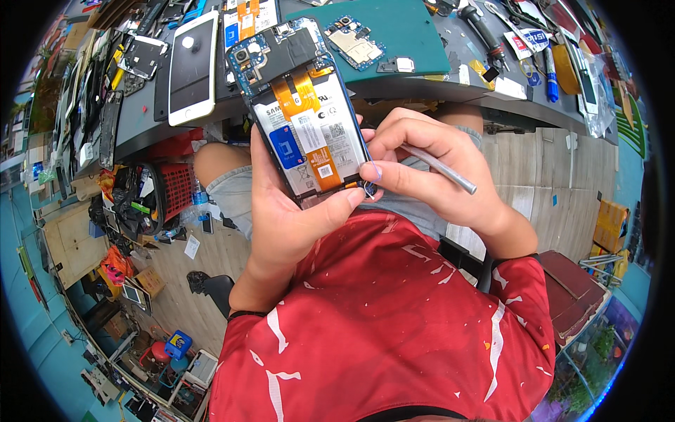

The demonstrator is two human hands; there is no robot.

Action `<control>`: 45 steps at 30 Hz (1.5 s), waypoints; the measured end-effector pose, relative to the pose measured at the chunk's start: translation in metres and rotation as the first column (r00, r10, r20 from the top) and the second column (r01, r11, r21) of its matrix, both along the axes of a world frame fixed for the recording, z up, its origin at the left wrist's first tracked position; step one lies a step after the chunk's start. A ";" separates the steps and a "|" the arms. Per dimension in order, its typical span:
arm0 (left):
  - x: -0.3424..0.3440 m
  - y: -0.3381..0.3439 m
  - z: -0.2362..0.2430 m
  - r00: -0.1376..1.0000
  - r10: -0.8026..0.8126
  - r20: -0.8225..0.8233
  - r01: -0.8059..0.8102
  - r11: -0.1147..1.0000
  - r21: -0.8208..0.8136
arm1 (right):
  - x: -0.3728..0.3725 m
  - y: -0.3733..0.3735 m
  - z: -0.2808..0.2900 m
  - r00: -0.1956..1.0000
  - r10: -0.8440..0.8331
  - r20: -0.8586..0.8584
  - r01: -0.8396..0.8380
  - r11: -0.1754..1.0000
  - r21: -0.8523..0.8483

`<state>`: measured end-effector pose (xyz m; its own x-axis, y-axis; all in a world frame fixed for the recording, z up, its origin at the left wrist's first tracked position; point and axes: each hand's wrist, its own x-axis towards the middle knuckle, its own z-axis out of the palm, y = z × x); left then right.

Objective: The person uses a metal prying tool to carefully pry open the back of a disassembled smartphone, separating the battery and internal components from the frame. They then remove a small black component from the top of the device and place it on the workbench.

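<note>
- Head view: the left hand (285,221) grips an opened phone (301,119), fingers closed around its left edge and thumb lying across the bottom end.
- The phone is tilted a little, held over the lap at the near edge of the desk (235,111); its white battery (344,151), orange ribbon cable (301,97) and dark upper cover (285,56) face up.
- The right hand (436,158) is at the phone's lower right corner, its fingers curled around a slim silver rod (450,174) that points down to the right; thumb and index fingertip nearly meet, and whatever is between them is too small to tell.
- Beyond the phone, a green mat (415,39) bears a bare circuit board (354,43).
- Left of the phone, a white-framed tablet (193,67) lies on the desk.
- Toward the right, a blue marker (551,76) lies near a screwdriver (482,34).
</note>
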<state>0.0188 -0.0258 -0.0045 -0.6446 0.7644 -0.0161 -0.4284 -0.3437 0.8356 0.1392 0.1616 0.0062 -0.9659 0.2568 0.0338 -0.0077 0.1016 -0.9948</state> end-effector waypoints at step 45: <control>-0.004 -0.003 -0.005 0.980 0.182 -0.076 -0.184 0.983 -0.026 | -0.005 -0.004 -0.011 0.835 0.188 -0.517 0.246 0.713 0.657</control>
